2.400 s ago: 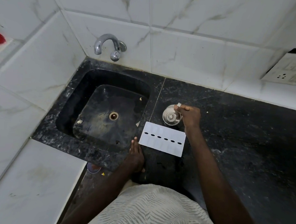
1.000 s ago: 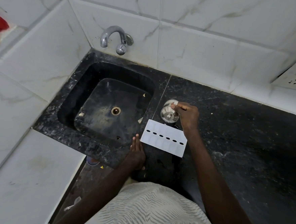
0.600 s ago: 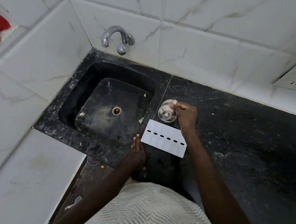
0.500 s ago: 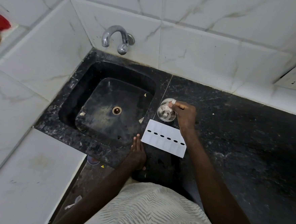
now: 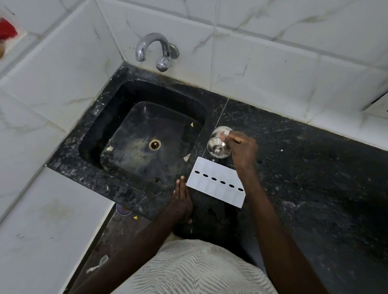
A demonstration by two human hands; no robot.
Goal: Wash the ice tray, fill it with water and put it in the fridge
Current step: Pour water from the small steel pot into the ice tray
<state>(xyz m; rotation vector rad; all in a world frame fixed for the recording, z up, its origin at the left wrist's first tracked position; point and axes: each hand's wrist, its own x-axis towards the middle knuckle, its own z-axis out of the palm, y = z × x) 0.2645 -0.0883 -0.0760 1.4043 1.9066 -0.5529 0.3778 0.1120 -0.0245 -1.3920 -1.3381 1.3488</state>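
Early days imo: ice tray (image 5: 217,182) lies flat on the counter (image 5: 312,178) beside the sink (image 5: 98,128), no fridge yet. The right hand (image 5: 243,148) curls round a tipped steel pot (image 5: 218,146), maybe pouring; the left hand (image 5: 182,203) rests flat, holding nothing.

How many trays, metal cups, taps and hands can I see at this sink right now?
ice tray: 1
steel cup: 1
tap: 1
hands: 2 (left hand, right hand)
Total: 5
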